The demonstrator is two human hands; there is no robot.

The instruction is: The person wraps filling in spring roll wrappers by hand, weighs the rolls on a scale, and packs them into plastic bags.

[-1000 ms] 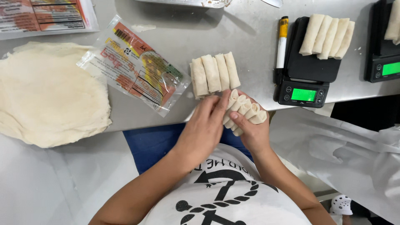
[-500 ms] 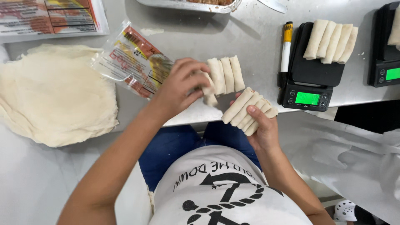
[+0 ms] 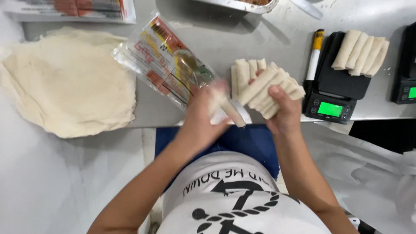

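Observation:
My right hand [image 3: 284, 110] grips a bundle of several pale spring rolls [image 3: 271, 89], held tilted above the front edge of the steel table [image 3: 242, 39]. My left hand [image 3: 203, 115], blurred by motion, holds one more spring roll [image 3: 227, 110] just left of the bundle. A few other rolls [image 3: 247, 73] lie on the table right behind both hands. A clear printed plastic bag [image 3: 162, 63] lies on the table to the left of my left hand.
A stack of round pale wrappers [image 3: 69, 82] covers the table's left side. A black scale [image 3: 338, 82] with a green display carries several rolls [image 3: 359, 50]. A marker pen [image 3: 315, 54] lies beside it. A second scale [image 3: 405, 82] and a foil tray [image 3: 242, 4] sit at the edges.
My left hand reached to the rolls on the table, took one and drew it back towards the bundle. My right hand lifted the bundle slightly higher.

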